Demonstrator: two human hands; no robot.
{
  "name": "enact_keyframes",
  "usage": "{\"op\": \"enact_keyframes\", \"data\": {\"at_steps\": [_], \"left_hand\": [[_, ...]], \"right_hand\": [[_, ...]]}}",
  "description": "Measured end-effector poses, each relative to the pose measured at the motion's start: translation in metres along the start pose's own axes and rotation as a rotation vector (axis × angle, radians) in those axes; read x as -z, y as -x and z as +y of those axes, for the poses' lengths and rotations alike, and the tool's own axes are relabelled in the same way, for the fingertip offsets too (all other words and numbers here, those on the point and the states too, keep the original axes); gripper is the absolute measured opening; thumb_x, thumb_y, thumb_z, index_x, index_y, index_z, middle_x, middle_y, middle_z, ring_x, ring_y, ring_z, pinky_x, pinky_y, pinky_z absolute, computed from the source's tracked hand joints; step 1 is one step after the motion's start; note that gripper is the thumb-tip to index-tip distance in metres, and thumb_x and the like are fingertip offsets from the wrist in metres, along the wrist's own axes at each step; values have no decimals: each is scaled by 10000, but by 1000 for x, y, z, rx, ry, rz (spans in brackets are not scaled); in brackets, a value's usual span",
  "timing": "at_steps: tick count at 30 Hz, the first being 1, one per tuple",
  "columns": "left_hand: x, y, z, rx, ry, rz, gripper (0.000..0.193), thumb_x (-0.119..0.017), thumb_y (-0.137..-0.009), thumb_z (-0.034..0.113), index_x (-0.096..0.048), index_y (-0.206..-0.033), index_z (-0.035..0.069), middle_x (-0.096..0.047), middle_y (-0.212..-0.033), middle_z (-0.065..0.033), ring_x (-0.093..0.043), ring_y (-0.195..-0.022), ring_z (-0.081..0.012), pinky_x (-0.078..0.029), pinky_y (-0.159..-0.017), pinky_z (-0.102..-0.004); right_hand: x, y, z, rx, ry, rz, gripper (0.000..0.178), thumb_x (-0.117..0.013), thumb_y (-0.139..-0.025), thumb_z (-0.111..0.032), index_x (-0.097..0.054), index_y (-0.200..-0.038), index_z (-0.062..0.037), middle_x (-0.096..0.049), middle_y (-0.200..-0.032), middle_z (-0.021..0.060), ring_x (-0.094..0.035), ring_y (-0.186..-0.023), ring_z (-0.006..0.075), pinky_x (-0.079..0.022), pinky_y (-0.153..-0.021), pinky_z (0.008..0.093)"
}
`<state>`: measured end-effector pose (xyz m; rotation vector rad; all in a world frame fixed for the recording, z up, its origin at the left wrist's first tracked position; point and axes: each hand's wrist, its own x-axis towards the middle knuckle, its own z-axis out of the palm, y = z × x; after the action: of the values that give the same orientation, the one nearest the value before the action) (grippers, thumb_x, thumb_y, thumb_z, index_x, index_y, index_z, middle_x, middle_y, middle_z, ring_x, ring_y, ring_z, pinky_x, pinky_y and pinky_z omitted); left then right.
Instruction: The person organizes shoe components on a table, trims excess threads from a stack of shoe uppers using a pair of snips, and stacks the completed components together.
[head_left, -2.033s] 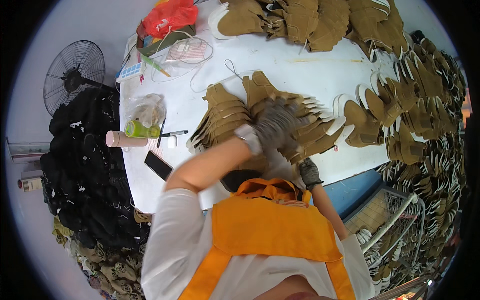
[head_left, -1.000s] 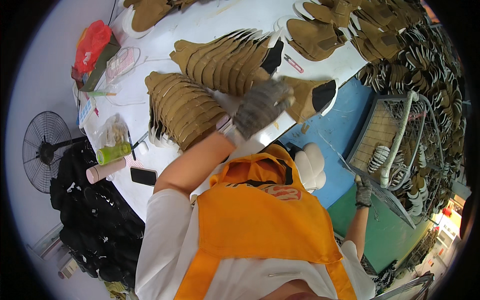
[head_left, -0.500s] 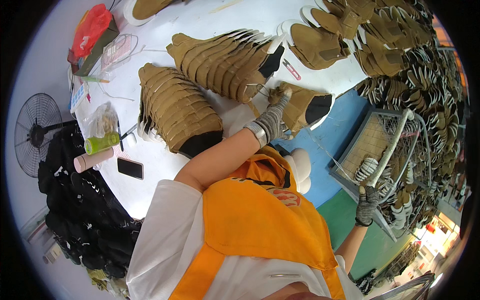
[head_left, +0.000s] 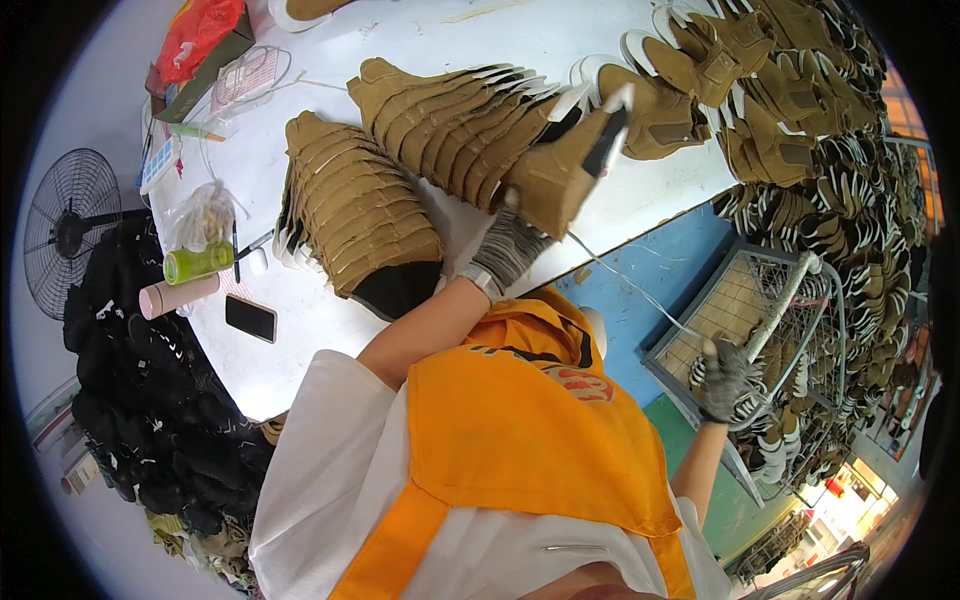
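Brown shoe piece [head_left: 556,185] sits pinched in my left hand [head_left: 510,250] at one o'clock; my right hand [head_left: 727,380], toward four, half curls by a cord [head_left: 641,291], grip unclear.

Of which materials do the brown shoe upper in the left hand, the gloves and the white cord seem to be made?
The shoe upper is probably suede or similar: matte brown, without shine. The gloves look like knitted yarn: matte, streaked grey. The white cord bends like textile; fibre and finish I cannot tell.
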<state>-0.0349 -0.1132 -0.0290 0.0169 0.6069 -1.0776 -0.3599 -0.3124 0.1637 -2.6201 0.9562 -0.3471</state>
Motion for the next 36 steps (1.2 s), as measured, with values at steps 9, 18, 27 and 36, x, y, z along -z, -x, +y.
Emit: {"op": "enact_keyframes", "data": {"at_steps": [9, 18, 27, 36], "left_hand": [[2, -15, 0, -249, 11, 135, 628, -594, -889, 428, -391, -1371, 81, -463, -1361, -123, -443, -1253, -309, -349, -1092, -484], [11, -14, 3, -449, -1150, 201, 366, -362, -989, 237, -424, -1312, 76, -491, -1285, -88, -477, -1111, -218, -414, -925, -299], [-192, 68, 150, -780, -2022, 378, 710, -581, -868, 492, -336, -1423, 122, -379, -1434, -167, -310, -1350, -346, -249, -1130, -402], [-181, 24, 215, -588, -2303, 760, 927, -550, -814, 646, -179, -1492, 134, -136, -1509, -276, -67, -1426, -380, -183, -1148, -422]], "right_hand": [[-146, -55, 8, -125, -659, -526, 489, -740, -800, -353, -602, -1157, -49, -617, -1057, 73, -578, -882, 198, -478, -777, 336], [-202, -127, -171, 338, -217, -433, 472, -640, -860, -306, -499, -1226, -45, -571, -1073, 201, -597, -917, 355, -490, -774, 424], [-237, -132, -155, 289, -470, -541, 346, -546, -919, -288, -591, -1157, -40, -638, -1018, 220, -602, -925, 388, -481, -775, 427], [-260, -105, -208, 239, -246, -326, 252, -531, -871, -224, -648, -980, -30, -652, -849, 203, -622, -774, 372, -496, -708, 431]]}}
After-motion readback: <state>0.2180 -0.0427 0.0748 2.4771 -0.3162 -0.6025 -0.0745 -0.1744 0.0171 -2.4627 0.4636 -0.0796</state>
